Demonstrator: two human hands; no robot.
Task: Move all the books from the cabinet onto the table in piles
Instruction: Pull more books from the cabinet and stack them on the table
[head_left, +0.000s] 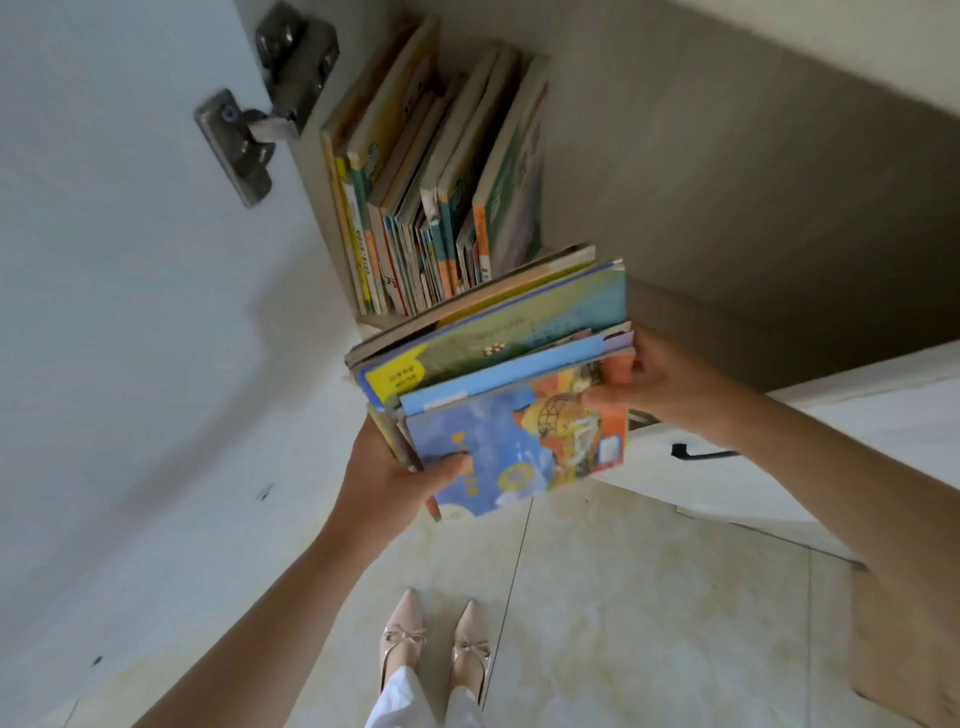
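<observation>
Books in a held stack (509, 384) are carried flat between both hands, just in front of the open cabinet (727, 171) and over the tiled floor (623, 597). The stack's long axis runs from lower left to upper right, roughly from one grip to the other. The left hand (395, 467) is curled round the near left corner, thumb on the top cover; the right hand (660, 379) pinches the far right edge. Each grip is thus closed on the stack, which lies between them, slightly fanned.

More books (431, 208) are seen upright and leaning on the cabinet shelf, just beyond the stack's far edge. No worktop is in view, so its direction cannot be told; the load is judged to need turning away from the shelf, kept level so the loose covers do not slide.
</observation>
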